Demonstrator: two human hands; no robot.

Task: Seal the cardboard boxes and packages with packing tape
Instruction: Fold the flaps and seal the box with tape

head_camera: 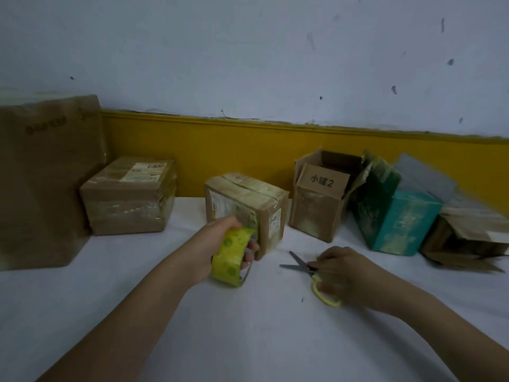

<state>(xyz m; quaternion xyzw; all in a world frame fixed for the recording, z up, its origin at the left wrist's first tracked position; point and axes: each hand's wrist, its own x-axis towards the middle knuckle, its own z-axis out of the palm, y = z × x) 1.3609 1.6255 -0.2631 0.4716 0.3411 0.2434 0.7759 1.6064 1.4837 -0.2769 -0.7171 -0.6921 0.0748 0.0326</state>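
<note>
My left hand (220,238) grips a yellow roll of packing tape (231,257), fingers through its core, held just in front of a taped cardboard box (248,199) in the middle of the white table. My right hand (341,271) lies over a pair of yellow-handled scissors (311,271) flat on the table, blades spread and pointing left. Whether its fingers curl round the handles is hidden. An open brown box (316,199) with printed flaps stands to the right of the taped box.
A tall brown box (41,175) and a smaller taped box (129,197) stand at the left. A teal carton (396,221) and an open, flattened carton (468,238) sit at the right. The white table (248,326) meets a yellow wall band (248,150) behind.
</note>
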